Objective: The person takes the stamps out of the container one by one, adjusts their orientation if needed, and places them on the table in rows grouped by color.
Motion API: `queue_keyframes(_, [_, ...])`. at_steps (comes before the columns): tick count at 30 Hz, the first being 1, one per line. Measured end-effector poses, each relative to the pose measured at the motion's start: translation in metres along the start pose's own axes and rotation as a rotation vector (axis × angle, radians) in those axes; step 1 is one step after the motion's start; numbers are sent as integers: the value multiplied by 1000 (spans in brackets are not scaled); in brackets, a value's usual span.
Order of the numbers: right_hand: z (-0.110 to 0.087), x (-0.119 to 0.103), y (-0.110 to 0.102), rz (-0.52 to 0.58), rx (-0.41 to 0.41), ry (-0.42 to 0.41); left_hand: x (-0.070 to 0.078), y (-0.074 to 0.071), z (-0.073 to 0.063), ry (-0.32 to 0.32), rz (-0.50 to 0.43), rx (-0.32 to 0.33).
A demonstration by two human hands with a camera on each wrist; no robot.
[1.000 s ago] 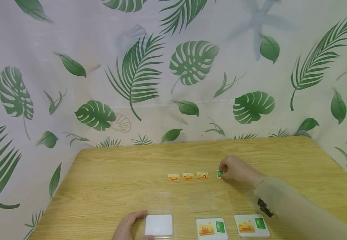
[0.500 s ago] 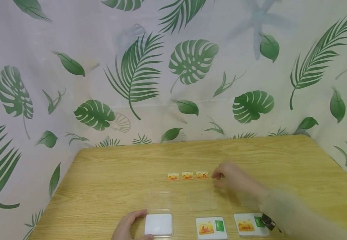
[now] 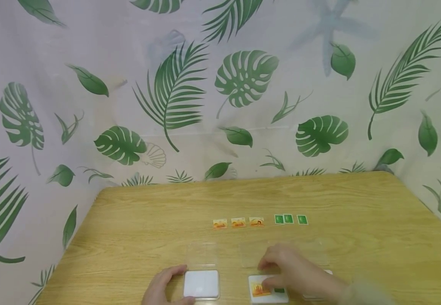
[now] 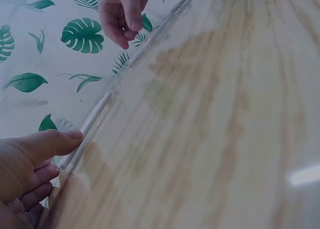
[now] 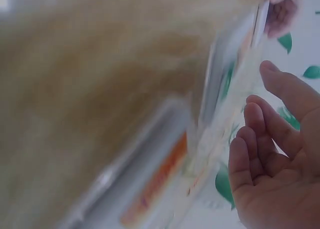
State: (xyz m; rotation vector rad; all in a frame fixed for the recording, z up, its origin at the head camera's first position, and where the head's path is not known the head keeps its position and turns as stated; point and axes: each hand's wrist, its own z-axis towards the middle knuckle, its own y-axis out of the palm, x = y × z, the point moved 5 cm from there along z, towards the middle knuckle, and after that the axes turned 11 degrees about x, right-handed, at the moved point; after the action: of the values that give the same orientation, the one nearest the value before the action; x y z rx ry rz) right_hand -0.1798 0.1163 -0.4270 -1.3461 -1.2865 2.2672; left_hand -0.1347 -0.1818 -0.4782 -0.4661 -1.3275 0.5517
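Blank case [image 3: 201,284], near left, is gripped by left hand [image 3: 162,287]; right hand [image 3: 294,270], fingers parted (nothing seen held), is poised above middle case [image 3: 264,299]. Filling judged underway; far orange cards [image 3: 238,223] probably need pinching next.

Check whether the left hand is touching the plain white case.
Touching. The head view shows it: the left hand has a fingertip and its thumb against the left corners of the plain white case.

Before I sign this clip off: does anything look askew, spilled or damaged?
Slightly: in the back row, two green pieces touch or overlap, the third apart, unlike the evenly spaced orange pieces. No spill or damage shows.
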Motion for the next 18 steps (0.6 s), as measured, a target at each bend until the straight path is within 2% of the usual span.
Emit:
queue_keyframes(5, [-9, -8, 6, 38, -25, 4, 1, -1, 0, -22, -8, -9])
queue_keyframes(18, [-13, -9, 11, -33, -53, 31, 1, -1, 0, -44, -3, -19])
